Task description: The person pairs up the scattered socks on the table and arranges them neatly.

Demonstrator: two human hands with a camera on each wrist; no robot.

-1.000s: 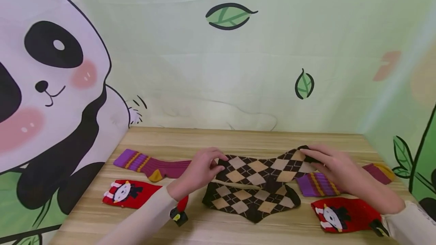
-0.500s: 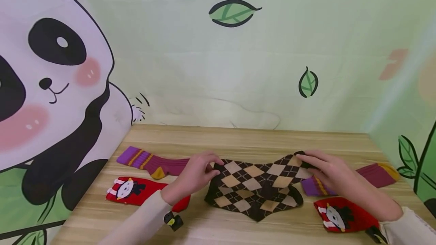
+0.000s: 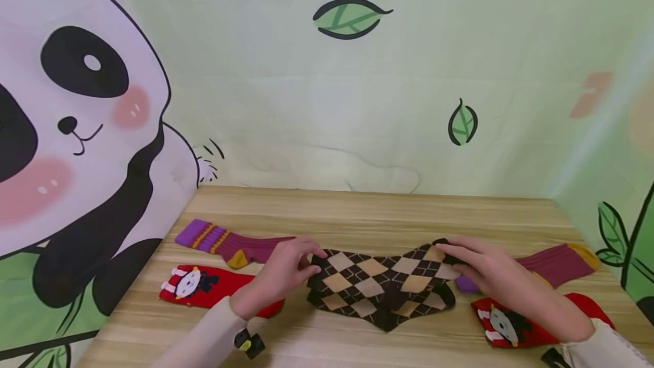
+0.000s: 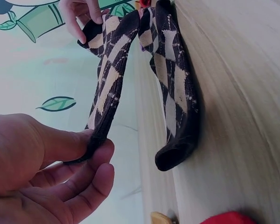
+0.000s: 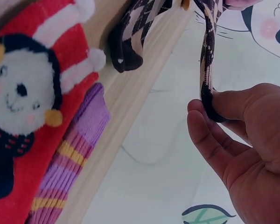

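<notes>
Stretched between both hands is a black, tan and grey argyle sock (image 3: 365, 271). My left hand (image 3: 286, 271) pinches its left end between thumb and fingers, while my right hand (image 3: 490, 268) pinches the black right end. A matching argyle sock (image 3: 352, 306) lies flat on the table just below, partly covered by the held one in the head view. From the left wrist view, the held sock (image 4: 113, 74) stays apart from the lying sock (image 4: 175, 93). The right wrist view shows thumb and fingers of the right hand (image 5: 242, 135) on the black tip.
On the left lie a purple and maroon ribbed sock (image 3: 255, 247) and a red sock (image 3: 214, 291) with an animal face. A similar maroon sock (image 3: 552, 263) and red sock (image 3: 503, 325) lie at right, partly behind the right arm. A panda-printed backdrop (image 3: 286, 101) stands behind the wooden table (image 3: 327, 209).
Both hands have brought the held argyle sock down and nearer, so it now overlaps the lying sock in the head view. Both hands keep their pinch. The head view has shifted slightly.
</notes>
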